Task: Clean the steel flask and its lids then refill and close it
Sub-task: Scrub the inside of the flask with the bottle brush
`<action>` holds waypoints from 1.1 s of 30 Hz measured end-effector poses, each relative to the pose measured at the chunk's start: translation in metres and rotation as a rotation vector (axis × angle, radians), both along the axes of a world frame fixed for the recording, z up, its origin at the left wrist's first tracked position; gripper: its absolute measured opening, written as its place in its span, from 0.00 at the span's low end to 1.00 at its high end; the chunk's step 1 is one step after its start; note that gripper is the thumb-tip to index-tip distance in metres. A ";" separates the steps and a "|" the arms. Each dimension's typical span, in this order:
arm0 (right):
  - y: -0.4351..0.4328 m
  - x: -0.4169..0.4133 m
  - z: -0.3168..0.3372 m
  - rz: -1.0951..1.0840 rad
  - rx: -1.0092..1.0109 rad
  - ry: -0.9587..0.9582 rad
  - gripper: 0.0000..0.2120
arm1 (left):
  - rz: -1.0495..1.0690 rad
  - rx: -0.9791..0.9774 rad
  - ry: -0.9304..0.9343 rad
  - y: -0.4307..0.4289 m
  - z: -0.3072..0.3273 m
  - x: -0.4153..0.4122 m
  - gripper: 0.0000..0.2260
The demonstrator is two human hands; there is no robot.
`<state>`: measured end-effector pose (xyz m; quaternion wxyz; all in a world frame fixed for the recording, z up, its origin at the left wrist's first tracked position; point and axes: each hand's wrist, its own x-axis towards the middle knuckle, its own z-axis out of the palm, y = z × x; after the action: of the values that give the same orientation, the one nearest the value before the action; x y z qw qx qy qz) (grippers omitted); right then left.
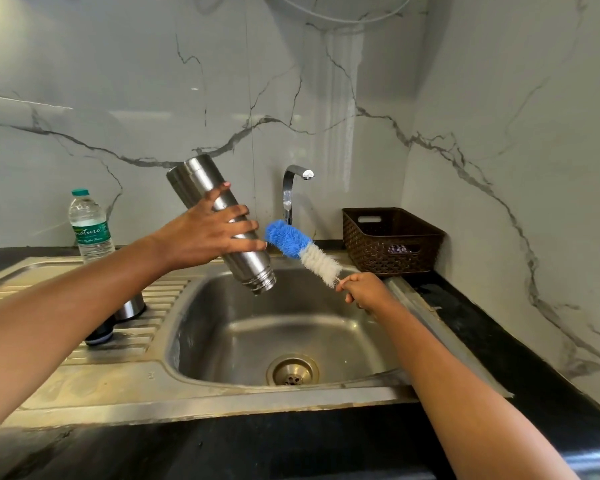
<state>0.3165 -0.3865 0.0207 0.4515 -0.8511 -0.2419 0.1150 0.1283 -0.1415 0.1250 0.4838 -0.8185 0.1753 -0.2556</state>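
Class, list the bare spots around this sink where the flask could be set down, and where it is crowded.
Free: the sink basin floor around the drain; the flat front rim before the basin; the black counter right of the sink, in front of the basket. Crowded: the ribbed drainboard, holding two lids, with the water bottle behind.

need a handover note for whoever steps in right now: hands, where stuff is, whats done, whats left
Left hand: grips the steel flask, tilted mouth-down over the sink.
Right hand: holds the bottle brush by its handle, bristles outside the flask, beside its neck.
Lids: steel cap and dark stopper sit on the drainboard, partly hidden by the left arm.
Water bottle stands capped at back left.
Done: flask opened, lids off. Cannot tell how far scrubbing has got.
Left: probably clean the lids, then refill and close.
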 end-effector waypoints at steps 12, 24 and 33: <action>0.000 0.003 -0.001 -0.002 -0.009 -0.029 0.11 | -0.014 0.023 -0.010 0.010 -0.017 0.000 0.35; 0.000 0.001 -0.001 0.006 -0.048 -0.054 0.11 | 0.025 0.029 0.104 -0.001 -0.009 -0.005 0.32; 0.027 -0.027 0.008 0.028 -0.001 -0.125 0.10 | 0.170 0.116 0.211 0.012 0.043 -0.062 0.37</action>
<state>0.2899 -0.3598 0.0291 0.4334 -0.8534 -0.2816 0.0680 0.0667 -0.1298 0.1677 0.5293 -0.8232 0.1696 -0.1159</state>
